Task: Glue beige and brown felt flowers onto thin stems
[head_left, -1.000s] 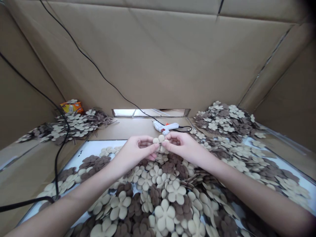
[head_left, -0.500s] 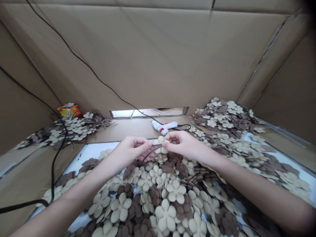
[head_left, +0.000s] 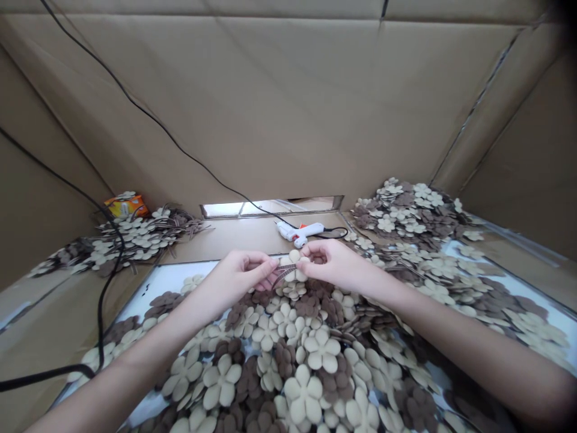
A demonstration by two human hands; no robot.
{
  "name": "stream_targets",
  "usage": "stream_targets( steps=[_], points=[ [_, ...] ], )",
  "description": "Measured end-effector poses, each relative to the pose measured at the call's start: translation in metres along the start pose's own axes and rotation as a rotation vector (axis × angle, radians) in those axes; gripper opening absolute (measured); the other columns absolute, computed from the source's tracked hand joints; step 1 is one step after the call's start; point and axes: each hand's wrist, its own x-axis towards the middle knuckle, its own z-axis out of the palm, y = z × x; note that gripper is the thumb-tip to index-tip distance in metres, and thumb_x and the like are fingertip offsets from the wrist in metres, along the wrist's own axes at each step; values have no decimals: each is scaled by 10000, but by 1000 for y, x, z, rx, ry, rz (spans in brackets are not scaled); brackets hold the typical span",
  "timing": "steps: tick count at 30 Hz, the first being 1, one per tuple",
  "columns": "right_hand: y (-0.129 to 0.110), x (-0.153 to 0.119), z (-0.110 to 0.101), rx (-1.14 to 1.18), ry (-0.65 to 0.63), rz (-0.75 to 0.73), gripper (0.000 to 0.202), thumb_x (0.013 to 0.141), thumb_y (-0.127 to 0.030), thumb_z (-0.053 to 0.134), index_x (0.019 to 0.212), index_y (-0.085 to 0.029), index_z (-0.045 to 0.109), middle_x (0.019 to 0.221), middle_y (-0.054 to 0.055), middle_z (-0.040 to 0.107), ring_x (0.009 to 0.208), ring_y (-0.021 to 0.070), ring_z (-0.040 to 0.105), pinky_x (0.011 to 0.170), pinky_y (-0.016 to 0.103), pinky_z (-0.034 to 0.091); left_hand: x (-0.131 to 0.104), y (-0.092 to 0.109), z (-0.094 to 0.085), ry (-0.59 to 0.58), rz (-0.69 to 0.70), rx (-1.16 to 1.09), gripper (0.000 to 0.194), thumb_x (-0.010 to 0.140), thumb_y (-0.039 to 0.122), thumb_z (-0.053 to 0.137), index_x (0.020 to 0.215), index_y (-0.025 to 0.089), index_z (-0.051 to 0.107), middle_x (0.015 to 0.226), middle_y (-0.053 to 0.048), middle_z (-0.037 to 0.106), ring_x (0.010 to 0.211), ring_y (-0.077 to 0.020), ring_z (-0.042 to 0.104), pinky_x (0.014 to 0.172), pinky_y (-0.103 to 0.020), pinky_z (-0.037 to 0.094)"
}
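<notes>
While the head view looks down, the right hand (head_left: 336, 264) pinches the beige flower (head_left: 294, 257) — the left hand (head_left: 243, 270), fingers closed, grips the dark strip (head_left: 283, 272), running crosswise between them, flower nearer the right fingertips.

Soft, even and rather dim light gives the cardboard wall (head_left: 270, 108) a greyish tone. The brightest patch is the slot (head_left: 225, 208) at its foot, washed out to near white on the left. The white board (head_left: 169, 279) looks pale and cool. Faint, blurry-edged shadows streak the wall, and deeper ones sink between the flowers (head_left: 304, 394) at lower right. The top right corner fades to black. Wide-angle stretching pulls the forearms (head_left: 148, 349) towards the lower corners. Fine detail is smeared, including on the strip (head_left: 283, 273).
</notes>
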Motion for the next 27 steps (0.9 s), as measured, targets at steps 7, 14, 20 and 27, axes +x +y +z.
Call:
stream_targets(
  steps=[7, 14, 20, 27],
  points=[
    [-2, -1, 0, -19, -17, -8, 127, 762, -289, 551, 743, -170, 595, 737, 0, 614, 693, 138, 550, 603, 218, 378, -12, 11, 0, 336, 180, 458, 372, 861, 490, 458, 1006, 203, 646, 1023, -51, 695, 917, -244, 628, 816, -337, 454],
    [-4, -1, 4, -11, -26, -1, 149, 762, -321, 567, 750, -175, 593, 703, -18, 587, 643, 117, 513, 554, 201, 354, -7, 5, 11, 50, 146, 135, 356, 844, 456, 510, 1049, 192, 634, 1054, -47, 679, 971, -220, 604, 804, -277, 458],
    [-1, 0, 6, 18, -31, -6, 158, 767, -322, 579, 768, -165, 595, 720, -13, 590, 663, 115, 520, 571, 200, 364, -5, -1, 18, -10, 144, 44, 306, 824, 456, 544, 836, 164, 634, 757, 7, 604, 710, -145, 544, 640, -226, 413],
    [4, 3, 7, 138, -64, -21, 262, 807, -409, 578, 853, -152, 602, 786, 22, 613, 704, 136, 544, 619, 236, 408, 0, -10, 16, -41, 104, -42, 338, 825, 481, 530, 811, 149, 593, 691, 14, 543, 621, -123, 493, 575, -219, 389]
  ],
)
